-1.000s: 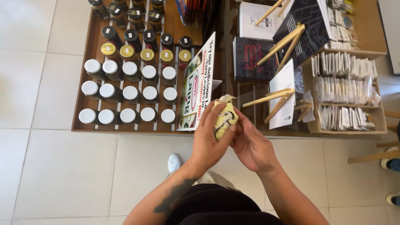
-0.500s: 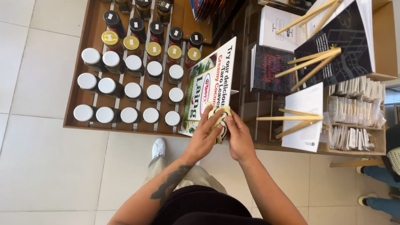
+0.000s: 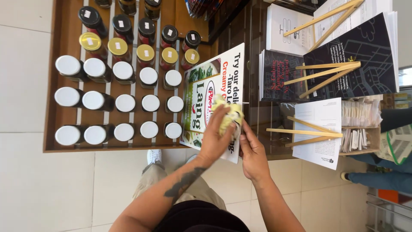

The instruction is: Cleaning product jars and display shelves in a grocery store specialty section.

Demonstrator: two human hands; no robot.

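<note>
Pale floor tiles (image 3: 34,184) run under a wooden display tray (image 3: 64,43) and a dark glass-topped table (image 3: 244,25), both seen from straight above. Rows of jars fill the tray: white-lidded jars (image 3: 124,103) in the three nearer rows, gold-lidded jars (image 3: 118,46) behind them, and black-lidded jars (image 3: 128,22) at the back. Between tray and table leans a printed food sign (image 3: 201,81), white with a picture of green leaves.

Over the sign's lower part the left hand (image 3: 214,139) is clenched around a crumpled yellow cloth (image 3: 229,117), which bulges out above the fingers and lies against the sign's face. The right hand (image 3: 253,157) is just beside it, its fingers curled at the sign's right edge and touching the cloth's underside; whether its grip actually closes on the sign or the cloth cannot be told.

On the table stand white leaflets (image 3: 319,129) and dark booklets (image 3: 356,56) propped on light wooden easels (image 3: 326,73), with a box of small paper packets (image 3: 360,114) near the right edge. At the far right, another person's blue trouser leg (image 3: 377,178) shows on the floor.
</note>
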